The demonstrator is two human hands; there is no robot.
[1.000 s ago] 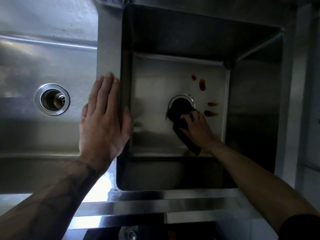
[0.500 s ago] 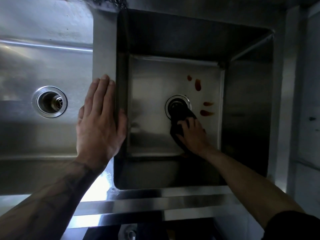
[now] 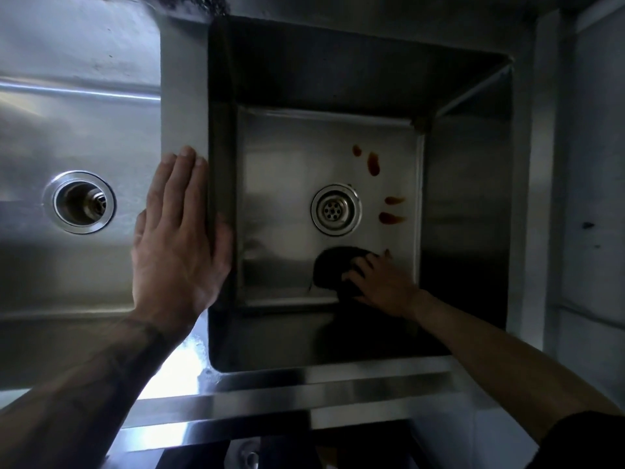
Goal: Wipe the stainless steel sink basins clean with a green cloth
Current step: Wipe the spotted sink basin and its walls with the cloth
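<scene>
The cloth (image 3: 329, 270) gripped by the right hand (image 3: 382, 282) reads near-black in shade. Beyond it, red-brown stains (image 3: 373, 164) streak the silver-grey basin (image 3: 280, 184) floor beside a shiny drain (image 3: 336, 209) dotted with small holes. Dark tattoo markings (image 3: 135, 336) band the left forearm (image 3: 101, 384).

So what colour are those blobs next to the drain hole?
Reddish-brown; the blobs show best in the head view, right of the drain.
</scene>
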